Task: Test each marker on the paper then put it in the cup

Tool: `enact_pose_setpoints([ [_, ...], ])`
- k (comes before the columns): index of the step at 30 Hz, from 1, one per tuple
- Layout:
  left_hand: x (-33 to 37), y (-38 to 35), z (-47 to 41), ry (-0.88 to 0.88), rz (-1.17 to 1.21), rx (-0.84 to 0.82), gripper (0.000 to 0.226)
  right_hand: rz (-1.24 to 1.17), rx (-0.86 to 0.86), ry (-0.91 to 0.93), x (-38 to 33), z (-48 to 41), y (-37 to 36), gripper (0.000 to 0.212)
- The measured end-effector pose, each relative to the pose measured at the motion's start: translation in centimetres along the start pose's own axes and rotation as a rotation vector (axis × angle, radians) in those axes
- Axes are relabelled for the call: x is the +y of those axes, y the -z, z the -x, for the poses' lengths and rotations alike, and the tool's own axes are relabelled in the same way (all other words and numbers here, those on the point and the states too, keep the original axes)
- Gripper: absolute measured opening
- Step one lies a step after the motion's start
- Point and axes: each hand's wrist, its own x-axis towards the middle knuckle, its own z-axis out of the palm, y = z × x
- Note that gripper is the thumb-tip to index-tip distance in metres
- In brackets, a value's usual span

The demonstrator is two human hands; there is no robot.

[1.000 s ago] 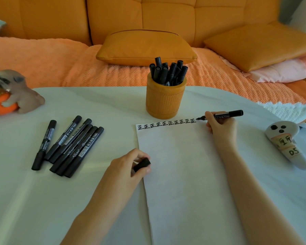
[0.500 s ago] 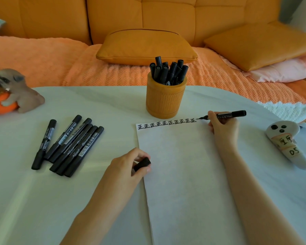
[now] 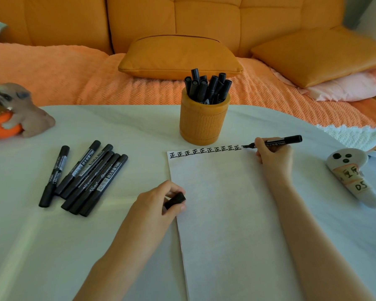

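A white sheet of paper (image 3: 224, 213) lies on the table with a row of black characters along its top edge. My right hand (image 3: 274, 157) grips an uncapped black marker (image 3: 278, 142), its tip at the paper's top right corner, at the end of the row. My left hand (image 3: 159, 205) rests at the paper's left edge and pinches the black cap (image 3: 175, 200). Behind the paper stands an orange cup (image 3: 203, 122) holding several black markers (image 3: 207, 86). Several capped markers (image 3: 89, 179) lie in a group on the left.
The white table (image 3: 41, 246) is round-edged, with an orange sofa and cushions behind it. A dog figurine on an orange base (image 3: 15, 111) stands at the far left. A white labelled controller (image 3: 352, 177) lies at the right.
My right hand has shifted the marker slightly to the right along the top edge, with its tip now past the last character. My left hand has stayed in place.
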Motion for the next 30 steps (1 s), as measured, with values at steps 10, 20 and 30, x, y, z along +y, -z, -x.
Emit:
enact_pose_setpoints([
  [10, 0.13, 0.07, 0.08, 0.0, 0.002, 0.004, 0.014, -0.014, 0.003, -0.007, 0.16, 0.01, 0.09, 0.022],
  [20, 0.09, 0.06, 0.08, 0.002, 0.003, 0.004, 0.014, -0.031, 0.017, -0.008, 0.51, -0.26, -0.02, 0.023],
  [30, 0.19, 0.15, 0.18, 0.002, 0.002, 0.003, 0.013, -0.063, 0.04, -0.011, 0.43, -0.24, 0.02, 0.027],
])
